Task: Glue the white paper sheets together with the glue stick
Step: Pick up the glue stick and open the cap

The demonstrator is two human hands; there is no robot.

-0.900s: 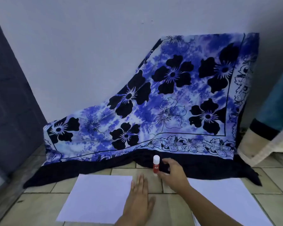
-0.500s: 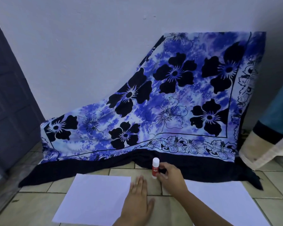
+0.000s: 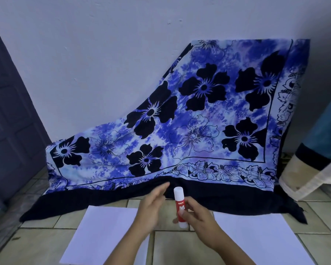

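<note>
Room in a home, I'd say; I'm working low over a beige tiled floor [image 3: 38,243]; plain pale wall [image 3: 103,54] right ahead; blue-and-black floral cloth [image 3: 208,121] draped against it, its dark hem spilling onto the tiles; dark panelled door [image 3: 8,131] on my left; teal and cream fabric [image 3: 313,159] hanging at right.

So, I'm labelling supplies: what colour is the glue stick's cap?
White cap on a red-labelled glue stick; head view.

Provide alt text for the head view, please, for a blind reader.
The right hand holds a capped glue stick upright, the open left hand beside it. A left sheet and a right sheet of white paper lie apart on the floor before a flowered cloth.
</note>
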